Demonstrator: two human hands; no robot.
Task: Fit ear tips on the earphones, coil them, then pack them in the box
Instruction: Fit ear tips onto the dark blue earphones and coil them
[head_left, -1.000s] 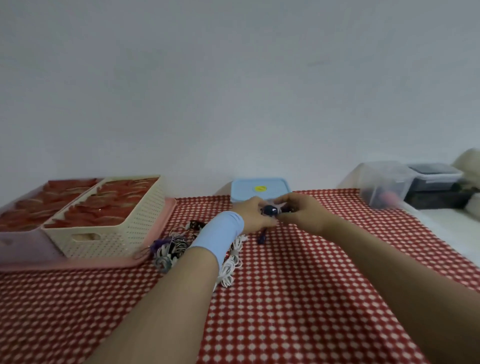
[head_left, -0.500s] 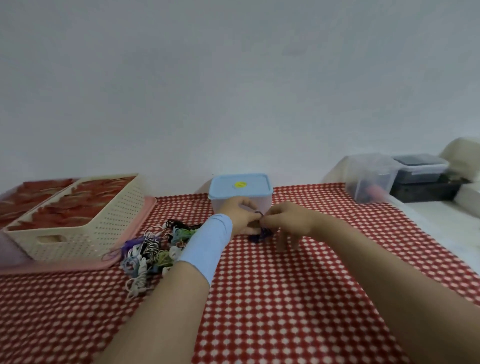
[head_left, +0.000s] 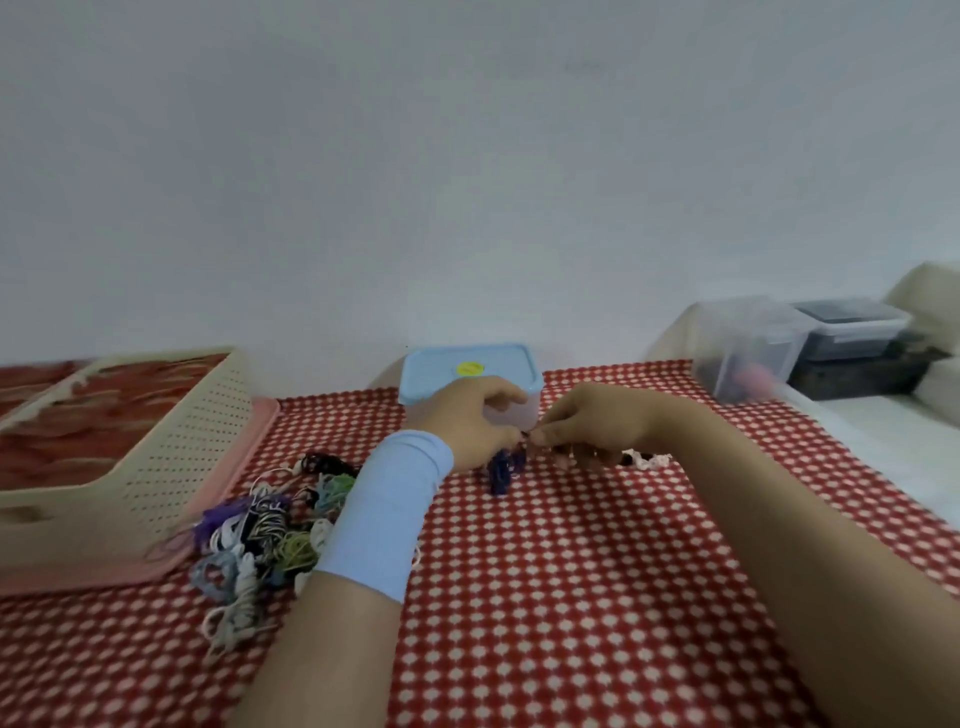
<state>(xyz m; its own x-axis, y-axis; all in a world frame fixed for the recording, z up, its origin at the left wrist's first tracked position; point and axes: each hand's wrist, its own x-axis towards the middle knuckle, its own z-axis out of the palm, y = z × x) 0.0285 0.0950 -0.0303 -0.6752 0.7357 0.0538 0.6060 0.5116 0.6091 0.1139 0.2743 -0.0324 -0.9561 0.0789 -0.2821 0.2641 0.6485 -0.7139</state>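
Pale bare wall behind, red-and-white checked tablecloth (head_left: 571, 571) across the table. Toward the far middle, dark blue earphones (head_left: 501, 470), cord bunched and dangling onto the cloth. Pinched from above in the left hand (head_left: 475, 415), fingers curled round the cord; nipped at the same spot by the right hand (head_left: 587, 423). Lower than a second ago, when held up with a bud between the fingers. Probably tip fitted, coiling under way. Just behind, blue-lidded box (head_left: 519, 358), lid on. Toward the left edge, heap of coiled earphones (head_left: 260, 530) beside a cream basket (head_left: 171, 447). Yellow sticker (head_left: 470, 369) on the lid, print too blurred to read.
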